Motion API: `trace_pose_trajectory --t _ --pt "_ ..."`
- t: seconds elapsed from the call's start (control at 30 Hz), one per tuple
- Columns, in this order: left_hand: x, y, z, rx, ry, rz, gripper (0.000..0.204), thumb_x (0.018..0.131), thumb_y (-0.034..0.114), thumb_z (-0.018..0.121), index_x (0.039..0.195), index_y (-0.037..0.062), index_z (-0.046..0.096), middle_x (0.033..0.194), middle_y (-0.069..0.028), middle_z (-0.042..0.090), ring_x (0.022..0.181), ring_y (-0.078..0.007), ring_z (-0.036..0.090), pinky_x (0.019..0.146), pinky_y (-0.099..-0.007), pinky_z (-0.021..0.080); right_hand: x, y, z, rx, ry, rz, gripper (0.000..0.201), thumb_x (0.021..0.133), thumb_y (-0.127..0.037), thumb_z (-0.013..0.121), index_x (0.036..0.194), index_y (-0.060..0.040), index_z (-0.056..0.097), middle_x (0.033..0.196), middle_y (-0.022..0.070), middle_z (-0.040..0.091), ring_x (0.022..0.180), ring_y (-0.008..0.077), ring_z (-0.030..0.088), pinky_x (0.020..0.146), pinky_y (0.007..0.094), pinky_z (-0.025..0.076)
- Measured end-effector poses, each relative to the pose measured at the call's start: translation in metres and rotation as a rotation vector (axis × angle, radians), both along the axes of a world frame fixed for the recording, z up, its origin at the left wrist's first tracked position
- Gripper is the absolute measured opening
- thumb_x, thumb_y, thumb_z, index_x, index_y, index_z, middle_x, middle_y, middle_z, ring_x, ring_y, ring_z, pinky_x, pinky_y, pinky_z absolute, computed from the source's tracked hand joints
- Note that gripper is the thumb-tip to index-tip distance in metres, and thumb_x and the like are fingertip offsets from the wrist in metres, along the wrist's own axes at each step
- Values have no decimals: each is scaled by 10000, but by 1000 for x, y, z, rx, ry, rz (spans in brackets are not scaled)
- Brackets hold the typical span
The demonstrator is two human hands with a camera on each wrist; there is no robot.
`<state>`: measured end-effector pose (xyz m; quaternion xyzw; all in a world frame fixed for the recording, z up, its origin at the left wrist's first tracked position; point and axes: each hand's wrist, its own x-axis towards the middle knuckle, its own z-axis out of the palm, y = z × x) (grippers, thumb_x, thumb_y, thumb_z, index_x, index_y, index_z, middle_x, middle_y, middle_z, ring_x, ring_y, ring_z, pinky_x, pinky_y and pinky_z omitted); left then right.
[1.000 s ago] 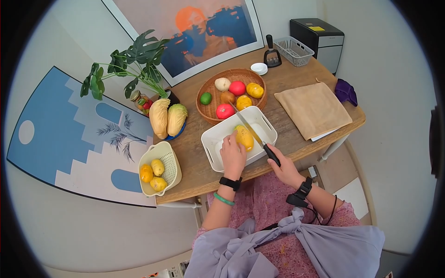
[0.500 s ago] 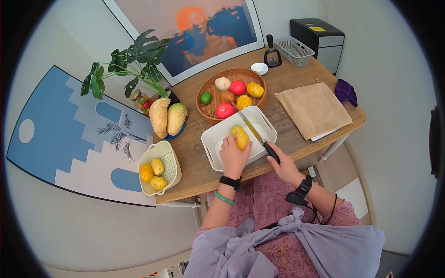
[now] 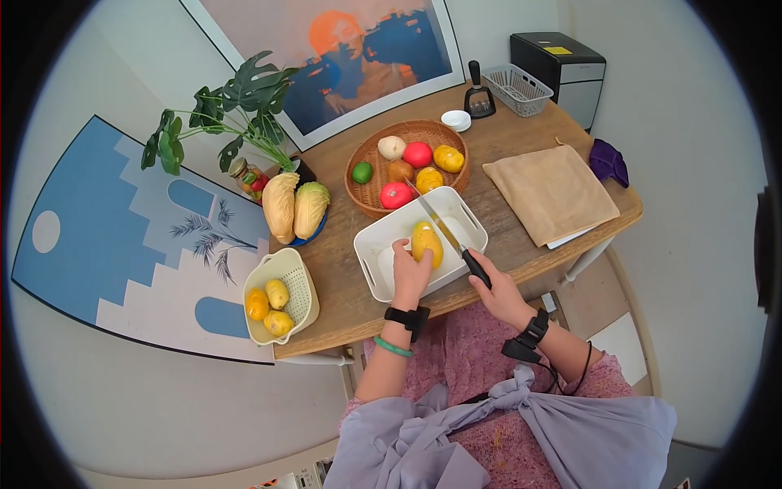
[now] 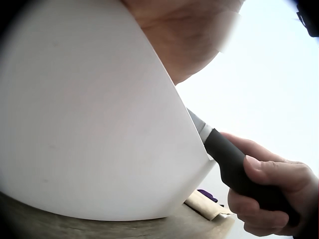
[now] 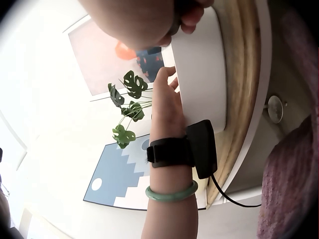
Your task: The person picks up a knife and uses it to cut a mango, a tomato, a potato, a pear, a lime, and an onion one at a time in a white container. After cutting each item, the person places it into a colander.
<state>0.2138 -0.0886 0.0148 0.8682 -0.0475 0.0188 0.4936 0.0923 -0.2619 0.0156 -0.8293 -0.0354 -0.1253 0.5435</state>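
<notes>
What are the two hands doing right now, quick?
Left hand: at the yellow fruit; I can't tell whether it's gripping or open.
Right hand: closed, holding the knife by its black handle.

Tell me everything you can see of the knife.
The knife has a long, metal-looking blade, yellowish in places, a pale collar and a thick, dull black handle. The right hand is wrapped round the handle. It slants across the white bin, right of the yellow fruit, tip pointing away from the person and overlapping the wicker basket in the head view. Whether the blade touches fruit or bin is unclear.
</notes>
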Motion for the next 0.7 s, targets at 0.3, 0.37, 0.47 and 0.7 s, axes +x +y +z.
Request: trace_pose_trajectory --t 0.3,0.37,0.47,0.7 --pt "0 2 -2 -1 -37 -11 502 840 249 609 1195 -27 384 879 -267 613 799 -399 628 727 -442 490 0 3 5 41 2 -12 515 950 -111 537 1435 -103 364 1228 225 587 1046 344 629 870 347 472" --pt "-1 2 -4 -2 -30 -8 493 846 249 602 1194 -22 383 881 -271 615 800 -401 630 727 -444 490 -1 3 5 58 -11 -21 514 950 -111 537 1435 -105 365 1229 223 587 1046 342 628 871 345 472" --pt "0 1 -5 -37 -26 -25 483 852 249 595 1195 -17 384 870 -272 623 797 -401 634 728 -446 494 -1 1 3 21 36 0 511 951 -116 537 1433 -105 368 1230 221 588 1056 338 626 875 343 471" --pt "-3 0 -1 -28 17 -33 468 857 255 596 1176 -21 393 847 -265 645 768 -375 656 710 -417 512 -2 1 -2 3 -78 -9 515 952 -143 532 1437 -129 360 1049 281 624 966 429 623 800 408 492"
